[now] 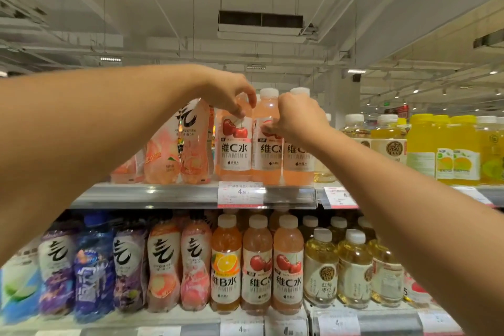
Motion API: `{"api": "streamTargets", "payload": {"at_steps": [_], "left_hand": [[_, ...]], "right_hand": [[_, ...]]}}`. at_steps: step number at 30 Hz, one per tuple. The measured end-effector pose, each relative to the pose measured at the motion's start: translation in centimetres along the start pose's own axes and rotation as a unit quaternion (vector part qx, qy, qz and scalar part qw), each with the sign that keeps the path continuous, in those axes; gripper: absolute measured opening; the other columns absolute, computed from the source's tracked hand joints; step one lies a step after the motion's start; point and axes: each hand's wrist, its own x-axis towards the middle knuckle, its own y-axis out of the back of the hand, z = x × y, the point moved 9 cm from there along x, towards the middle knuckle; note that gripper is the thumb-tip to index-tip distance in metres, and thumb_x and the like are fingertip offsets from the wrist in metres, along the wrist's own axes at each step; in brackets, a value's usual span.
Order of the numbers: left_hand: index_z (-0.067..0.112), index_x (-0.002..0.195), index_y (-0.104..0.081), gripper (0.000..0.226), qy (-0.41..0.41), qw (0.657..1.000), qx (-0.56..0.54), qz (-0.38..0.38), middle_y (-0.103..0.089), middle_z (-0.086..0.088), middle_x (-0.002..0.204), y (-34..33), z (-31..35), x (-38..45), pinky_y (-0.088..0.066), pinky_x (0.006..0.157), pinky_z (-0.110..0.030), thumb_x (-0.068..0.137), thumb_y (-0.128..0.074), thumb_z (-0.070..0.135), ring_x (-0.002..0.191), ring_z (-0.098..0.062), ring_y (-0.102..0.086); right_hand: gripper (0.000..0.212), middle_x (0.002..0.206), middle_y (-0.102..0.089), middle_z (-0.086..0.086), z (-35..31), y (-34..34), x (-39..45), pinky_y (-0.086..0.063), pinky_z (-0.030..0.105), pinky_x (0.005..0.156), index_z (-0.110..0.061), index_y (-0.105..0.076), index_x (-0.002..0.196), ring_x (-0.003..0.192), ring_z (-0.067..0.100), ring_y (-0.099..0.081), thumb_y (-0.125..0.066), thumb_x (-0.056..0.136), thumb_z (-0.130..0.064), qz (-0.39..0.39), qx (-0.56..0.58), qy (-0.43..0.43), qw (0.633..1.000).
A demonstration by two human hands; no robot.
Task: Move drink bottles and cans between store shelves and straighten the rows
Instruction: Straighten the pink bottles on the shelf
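head view | head-worn, wide-angle | faces forward, slightly up at top shelf (191, 195) | close, arm's reach

The cherry bottles (236, 142) are clear glossy plastic with smooth white caps (labels look slick, printed film). The shelf edge (152, 195) is shiny plastic over paper price tags (240, 194).

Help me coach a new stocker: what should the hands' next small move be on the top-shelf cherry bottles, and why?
Probably turn the middle cherry bottle label-forward and nudge it into line. The left hand grips the neck of the left cherry bottle, whose label faces out squarely, while the right hand pinches the middle one, whose label looks turned partly sideways.
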Motion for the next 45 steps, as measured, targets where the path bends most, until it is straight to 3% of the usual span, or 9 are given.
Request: {"api": "streamTargets", "payload": {"at_steps": [7, 11, 15, 20, 30, 36, 41, 43, 45], "left_hand": [[0.025, 0.158, -0.03, 0.074, 0.01, 0.998, -0.035, 0.056, -0.029, -0.002, 0.162, -0.5, 0.3, -1.0, -0.04, 0.114, -0.041, 0.094, -0.065, 0.011, 0.142, -0.025, -0.04], [0.021, 0.159, -0.028, 0.073, 0.005, 0.996, -0.002, 0.089, -0.024, -0.002, 0.164, -0.5, 1.2, -2.1, -0.041, 0.109, -0.035, 0.095, -0.063, 0.012, 0.142, -0.027, -0.04], [0.024, 0.156, -0.03, 0.076, 0.024, 0.991, 0.077, 0.109, -0.022, -0.007, 0.164, -0.8, 1.7, -2.8, -0.048, 0.107, -0.048, 0.092, -0.069, 0.022, 0.134, -0.035, -0.048], [0.025, 0.153, -0.036, 0.074, 0.034, 0.977, 0.152, 0.145, -0.033, -0.005, 0.16, -0.3, 3.0, -4.4, -0.053, 0.093, -0.048, 0.088, -0.072, 0.031, 0.125, -0.035, -0.056], [0.029, 0.134, -0.056, 0.044, -0.024, 0.982, 0.127, 0.137, -0.054, 0.007, 0.137, -0.3, 5.7, -11.8, -0.054, 0.089, -0.043, 0.092, -0.062, 0.042, 0.111, -0.017, -0.059], [0.032, 0.128, -0.06, 0.034, 0.013, 0.987, 0.134, 0.094, -0.067, 0.008, 0.12, -1.9, 5.6, -18.1, -0.057, 0.085, -0.036, 0.096, -0.059, 0.042, 0.102, -0.012, -0.062], [0.035, 0.116, -0.066, 0.027, 0.049, 0.987, 0.151, 0.035, -0.073, 0.012, 0.103, -5.3, 4.1, -22.9, -0.058, 0.078, -0.036, 0.095, -0.057, 0.049, 0.091, -0.014, -0.066], [0.033, 0.121, -0.065, 0.031, 0.076, 0.986, 0.141, -0.037, -0.072, 0.01, 0.106, -7.2, 2.8, -24.9, -0.056, 0.079, -0.035, 0.096, -0.058, 0.05, 0.09, -0.014, -0.062], [0.029, 0.131, -0.06, 0.039, 0.096, 0.979, 0.079, -0.163, -0.067, 0.009, 0.111, -9.7, 2.0, -27.2, -0.052, 0.079, -0.03, 0.098, -0.058, 0.05, 0.09, -0.008, -0.059]], "right_hand": [[0.036, 0.092, -0.068, 0.009, -0.7, -0.9, -0.6, -0.06, 0.047, 0.076, -0.017, -0.065, 0.108, 0.088, 0.036, -0.065, -0.064, 0.085, -0.044, 0.013, -0.008, 0.023, 1.0], [0.035, 0.089, -0.066, 0.002, -0.9, -1.3, -0.8, -0.056, 0.038, 0.07, -0.019, -0.061, 0.109, 0.08, 0.026, -0.062, -0.064, 0.085, -0.044, 0.017, 0.005, 0.03, 0.999], [0.05, 0.092, -0.066, 0.003, -1.0, -1.0, -1.8, -0.056, 0.037, 0.063, -0.015, -0.053, 0.125, 0.076, 0.024, -0.064, -0.063, 0.087, -0.047, 0.018, 0.034, 0.027, 0.999], [0.05, 0.084, -0.067, 0.003, -1.0, -0.2, -3.4, -0.06, 0.04, 0.06, -0.016, -0.049, 0.13, 0.063, 0.024, -0.066, -0.059, 0.09, -0.045, 0.013, 0.044, 0.028, 0.999], [0.057, 0.101, -0.069, 0.002, -4.0, -0.3, -8.5, -0.055, 0.036, 0.068, -0.018, -0.051, 0.137, 0.083, 0.023, -0.066, -0.068, 0.09, -0.046, -0.031, 0.066, 0.104, 0.992], [0.051, 0.101, -0.07, 0.002, -7.2, -0.6, -11.6, -0.06, 0.042, 0.077, -0.021, -0.058, 0.13, 0.091, 0.024, -0.066, -0.064, 0.09, -0.051, -0.056, 0.107, 0.162, 0.979], [0.042, 0.092, -0.065, -0.006, -11.1, -2.4, -15.6, -0.056, 0.035, 0.073, -0.023, -0.064, 0.123, 0.086, 0.019, -0.065, -0.065, 0.09, -0.051, -0.17, 0.141, 0.253, 0.942], [0.042, 0.09, -0.064, -0.01, -12.6, -3.8, -18.2, -0.054, 0.027, 0.065, -0.022, -0.063, 0.126, 0.078, 0.014, -0.066, -0.068, 0.093, -0.047, -0.297, 0.156, 0.279, 0.9], [0.051, 0.099, -0.071, -0.003, -13.4, -5.6, -21.5, -0.063, 0.029, 0.069, -0.02, -0.056, 0.137, 0.081, 0.017, -0.074, -0.071, 0.094, -0.042, -0.464, 0.185, 0.255, 0.828]]}}
